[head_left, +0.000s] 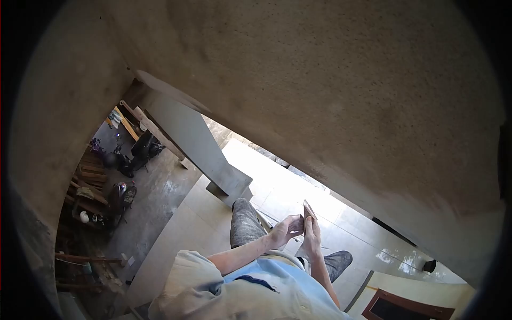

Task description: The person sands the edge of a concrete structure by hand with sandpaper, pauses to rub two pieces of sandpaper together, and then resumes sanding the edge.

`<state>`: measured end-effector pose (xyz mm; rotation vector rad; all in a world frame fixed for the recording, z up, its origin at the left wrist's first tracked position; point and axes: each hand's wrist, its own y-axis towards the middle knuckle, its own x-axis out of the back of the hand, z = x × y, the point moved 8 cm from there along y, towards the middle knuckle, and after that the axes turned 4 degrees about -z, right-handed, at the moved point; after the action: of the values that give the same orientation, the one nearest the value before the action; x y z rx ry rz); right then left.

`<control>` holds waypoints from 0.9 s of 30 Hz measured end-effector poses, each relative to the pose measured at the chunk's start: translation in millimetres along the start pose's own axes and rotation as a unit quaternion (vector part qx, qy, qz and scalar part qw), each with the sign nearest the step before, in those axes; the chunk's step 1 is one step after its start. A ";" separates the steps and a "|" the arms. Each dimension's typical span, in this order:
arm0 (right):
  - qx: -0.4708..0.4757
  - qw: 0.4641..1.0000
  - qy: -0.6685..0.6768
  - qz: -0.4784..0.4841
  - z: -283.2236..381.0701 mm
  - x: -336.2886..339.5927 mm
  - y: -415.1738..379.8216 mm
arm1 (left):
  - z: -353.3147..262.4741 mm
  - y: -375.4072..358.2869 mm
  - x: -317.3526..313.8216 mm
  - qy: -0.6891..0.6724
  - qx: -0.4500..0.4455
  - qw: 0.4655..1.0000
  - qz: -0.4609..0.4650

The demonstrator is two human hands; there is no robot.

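My left hand (284, 231) and my right hand (312, 236) are close together in front of my body, above the tiled floor. In my right hand is a thin flat piece (309, 209), brownish with a pale edge, sticking up past the fingers. The fingers of my left hand are curled against a dark greyish part (297, 224) beside it. I cannot make out whether this belongs to the same piece. My grey, dust-marked trouser legs (246, 226) show on both sides of the hands.
A rough brown plastered surface (341, 85) slopes overhead. A pale beam or post (194, 138) stands ahead on the left. Below left are motorbikes (141, 152) and stacked wood (90, 176). A pale panel with a dark red frame (408, 306) lies lower right, near a small black object (429, 265).
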<state>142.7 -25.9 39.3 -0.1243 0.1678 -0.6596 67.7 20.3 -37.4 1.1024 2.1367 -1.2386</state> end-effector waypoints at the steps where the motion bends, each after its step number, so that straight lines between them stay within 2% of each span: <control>1: -0.005 0.999 0.028 -0.014 1.7 2.2 2.7 | -4.6 -0.8 -0.8 -0.001 -0.010 1.000 0.005; 2: -0.011 0.998 0.057 -0.027 1.5 5.0 6.8 | -9.7 -2.1 -1.4 -0.001 -0.020 1.000 0.009; 5: -0.068 0.986 0.093 -0.119 -22.5 28.8 13.2 | -44.7 -33.1 5.7 0.096 -0.080 0.987 -0.098; 8: -0.067 0.988 -0.009 -0.137 -37.6 62.3 11.2 | -97.7 -56.1 25.6 0.147 -0.211 0.955 -0.149; 9: -0.056 0.987 -0.047 -0.145 -41.9 65.3 11.5 | -132.5 -71.0 33.7 0.186 -0.285 0.925 -0.170; 10: -0.054 0.985 -0.059 -0.152 -47.8 67.7 8.9 | -168.5 -90.8 38.5 0.219 -0.359 0.880 -0.221; 13: -0.116 0.972 -0.141 -0.151 -100.8 96.9 4.5 | -266.6 -175.5 3.4 0.382 -0.525 0.666 -0.366; 15: -0.131 0.966 -0.171 -0.145 -140.5 113.7 -0.4 | -308.5 -212.1 -15.5 0.489 -0.573 0.489 -0.439; 17: -0.146 0.960 -0.190 -0.145 -165.8 123.3 -2.7 | -339.9 -237.8 -40.5 0.522 -0.596 0.382 -0.477; 18: -0.153 0.957 -0.195 -0.148 -173.5 127.1 -4.4 | -353.0 -247.2 -55.6 0.549 -0.592 0.306 -0.505; 21: -0.154 0.957 -0.197 -0.147 -173.0 125.6 -9.7 | -393.9 -249.8 -73.2 0.506 -0.581 0.423 -0.477; 24: -0.159 0.959 -0.175 -0.157 -154.7 114.1 -14.3 | -382.7 -232.6 -85.1 0.475 -0.644 0.327 -0.502; 26: -0.171 0.955 -0.177 -0.168 -163.4 119.1 -17.0 | -373.1 -231.3 -79.6 0.386 -0.689 0.417 -0.449; 27: -0.178 0.953 -0.177 -0.173 -168.8 120.9 -17.3 | -371.2 -231.1 -74.5 0.370 -0.703 0.421 -0.439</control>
<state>193.6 -124.6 -137.1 -0.6258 -0.0861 -0.9395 -67.1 243.5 321.4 -0.5340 3.0228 1.3731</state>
